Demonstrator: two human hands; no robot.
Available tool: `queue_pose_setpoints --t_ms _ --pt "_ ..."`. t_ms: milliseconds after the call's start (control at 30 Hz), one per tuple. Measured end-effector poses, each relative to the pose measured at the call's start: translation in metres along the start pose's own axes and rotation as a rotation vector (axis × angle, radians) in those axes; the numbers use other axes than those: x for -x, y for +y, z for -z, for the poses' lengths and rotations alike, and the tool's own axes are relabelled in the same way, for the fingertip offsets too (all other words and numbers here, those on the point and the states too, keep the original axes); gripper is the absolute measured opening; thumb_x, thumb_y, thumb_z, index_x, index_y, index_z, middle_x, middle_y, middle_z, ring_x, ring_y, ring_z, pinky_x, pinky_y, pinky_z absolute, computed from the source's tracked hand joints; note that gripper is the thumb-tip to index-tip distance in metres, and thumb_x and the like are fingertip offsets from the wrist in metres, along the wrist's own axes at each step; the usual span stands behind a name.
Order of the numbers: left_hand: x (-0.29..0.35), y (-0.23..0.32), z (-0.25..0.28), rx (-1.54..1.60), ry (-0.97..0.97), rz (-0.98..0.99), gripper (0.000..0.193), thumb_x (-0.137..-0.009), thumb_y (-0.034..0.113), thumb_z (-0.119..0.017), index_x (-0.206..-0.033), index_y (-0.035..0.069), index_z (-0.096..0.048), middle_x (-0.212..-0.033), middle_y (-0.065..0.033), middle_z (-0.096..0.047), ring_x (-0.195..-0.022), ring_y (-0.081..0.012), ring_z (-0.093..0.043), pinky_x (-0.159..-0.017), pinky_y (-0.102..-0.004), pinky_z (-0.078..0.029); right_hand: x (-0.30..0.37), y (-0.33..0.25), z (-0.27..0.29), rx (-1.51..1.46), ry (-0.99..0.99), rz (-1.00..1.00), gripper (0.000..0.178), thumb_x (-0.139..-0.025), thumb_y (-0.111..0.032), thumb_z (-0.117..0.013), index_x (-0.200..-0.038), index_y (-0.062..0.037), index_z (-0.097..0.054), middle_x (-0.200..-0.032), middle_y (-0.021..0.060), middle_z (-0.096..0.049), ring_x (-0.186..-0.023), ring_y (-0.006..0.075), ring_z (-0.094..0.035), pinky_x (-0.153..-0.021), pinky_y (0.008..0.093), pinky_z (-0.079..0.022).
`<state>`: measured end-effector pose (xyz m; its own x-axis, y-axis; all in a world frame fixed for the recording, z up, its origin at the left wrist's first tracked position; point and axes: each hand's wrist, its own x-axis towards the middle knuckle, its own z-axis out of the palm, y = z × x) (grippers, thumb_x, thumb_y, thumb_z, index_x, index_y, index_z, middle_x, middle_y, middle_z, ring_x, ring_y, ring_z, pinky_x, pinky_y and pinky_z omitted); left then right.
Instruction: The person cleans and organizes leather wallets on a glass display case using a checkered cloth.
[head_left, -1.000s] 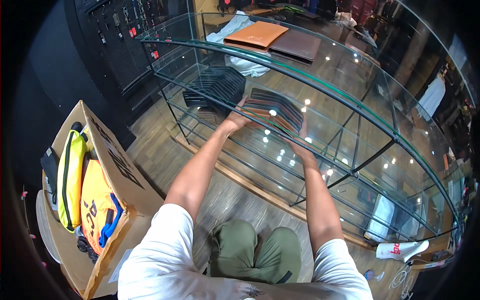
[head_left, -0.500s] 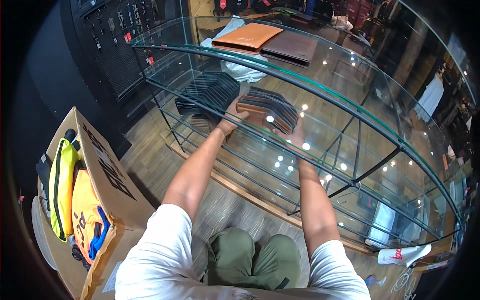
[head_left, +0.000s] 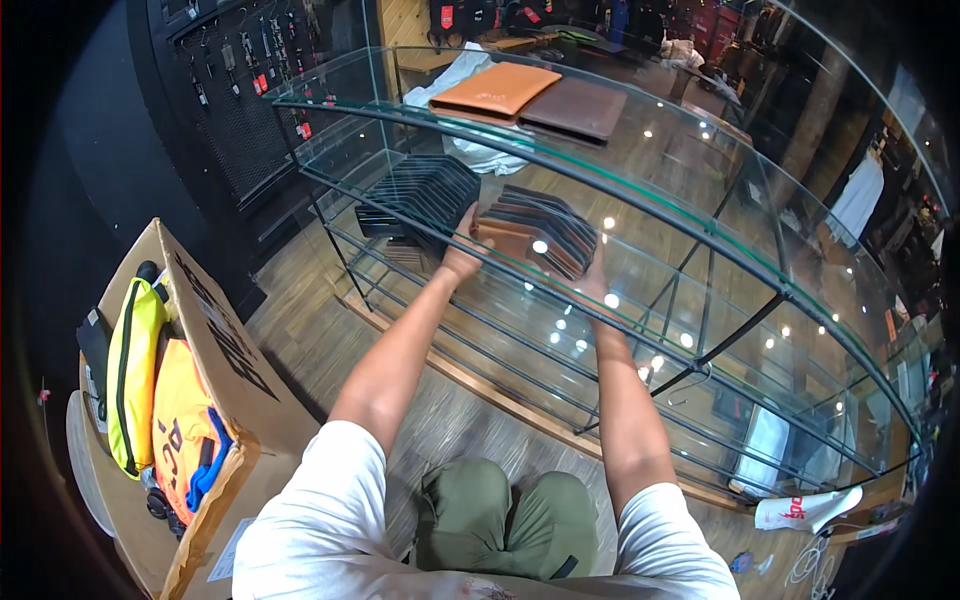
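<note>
At the far left stands an open brown cardboard box (head_left: 215, 345) with yellow and orange fabric bags (head_left: 150, 390) packed upright inside it, well apart from the work. Next along, on the middle glass shelf (head_left: 640, 290) of a curved, metal-framed display case, sits a fanned row of dark flat leather wallets (head_left: 420, 195), standing on edge and overlapping like tiles.

Just beside that row is a second fanned stack of dark and tan leather wallets (head_left: 535, 232), and this is where both hands are. The left hand (head_left: 462, 255) presses against the stack's near left end, fingers closed onto the tan wallet there with the thumb raised. The right hand (head_left: 596, 283) is cupped against the stack's right end from below and behind; the glass and glare hide its fingers, so I cannot tell how tightly it grips. Together the hands bracket the stack between them.

On the top glass shelf above lie a flat tan leather folder (head_left: 497, 90) and a dark brown leather folder (head_left: 575, 107), side by side and touching, with white cloth (head_left: 470, 150) below them.

As I judge it, the step in hand is squaring up and setting this second stack beside the first. A next move would call for even pressure from both ends, so the fan does not slump, and a gentle set-down on the glass.
</note>
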<state>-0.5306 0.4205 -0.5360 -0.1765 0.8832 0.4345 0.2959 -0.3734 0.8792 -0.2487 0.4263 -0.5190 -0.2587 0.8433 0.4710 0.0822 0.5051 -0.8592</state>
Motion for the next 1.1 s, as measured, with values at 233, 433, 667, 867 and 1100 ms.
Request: queue_pose_setpoints --t_ms 233,433,667,867,1100 --pt "0.092 0.057 -0.027 -0.057 0.320 0.098 0.054 -0.084 -0.003 -0.053 -0.138 -0.003 -0.047 -0.121 -0.0219 -0.065 -0.112 -0.0314 -0.064 -0.098 -0.0335 -0.048 0.090 -0.037 0.000 0.494 0.069 -0.357 0.109 -0.078 -0.038 -0.079 -0.152 0.0093 -0.015 -0.154 0.0344 -0.024 -0.144 0.0458 -0.026 -0.121 0.0433 -0.024" --pt "0.178 0.186 -0.007 0.097 0.619 0.240 0.021 -0.089 -0.009 -0.048 -0.104 -0.001 -0.060 -0.097 -0.0100 -0.068 -0.093 -0.0168 -0.067 -0.085 -0.0285 -0.051 0.171 -0.204 -0.002 0.495 -0.430 -0.470 0.084 -0.086 -0.035 -0.070 -0.147 0.0079 -0.032 -0.152 0.0345 -0.030 -0.141 0.0450 -0.034 -0.116 0.0439 -0.031" --pt "0.124 0.354 0.022 -0.137 0.499 0.131 0.019 -0.091 -0.004 -0.052 -0.108 0.001 -0.061 -0.097 -0.0061 -0.066 -0.094 -0.0154 -0.064 -0.087 -0.0299 -0.050 0.085 -0.365 0.038 0.226 -0.269 -0.399 0.023 -0.092 -0.023 -0.066 -0.100 -0.0027 -0.072 -0.079 0.0140 -0.072 -0.070 0.0168 -0.069 -0.068 0.0320 -0.054" --pt "0.009 0.404 0.042 -0.381 0.310 -0.033 0.036 -0.086 0.006 -0.063 -0.121 0.000 -0.057 -0.114 -0.0184 -0.060 -0.109 -0.0342 -0.058 -0.094 -0.0412 -0.047 -0.041 -0.387 0.055 0.411 0.064 -0.341 0.039 -0.093 -0.033 -0.065 -0.116 -0.0014 -0.066 -0.106 0.0202 -0.069 -0.101 0.0312 -0.066 -0.090 0.0413 -0.050" --pt "-0.054 0.389 0.027 -0.663 -0.041 0.285 0.083 -0.080 0.038 -0.073 -0.148 0.006 -0.036 -0.138 -0.0215 -0.047 -0.127 -0.0422 -0.044 -0.103 -0.0558 -0.033 -0.100 -0.324 0.034 0.521 0.075 -0.565 0.062 -0.087 -0.042 -0.068 -0.128 0.0042 -0.059 -0.121 0.0290 -0.062 -0.111 0.0415 -0.061 -0.099 0.0462 -0.047"
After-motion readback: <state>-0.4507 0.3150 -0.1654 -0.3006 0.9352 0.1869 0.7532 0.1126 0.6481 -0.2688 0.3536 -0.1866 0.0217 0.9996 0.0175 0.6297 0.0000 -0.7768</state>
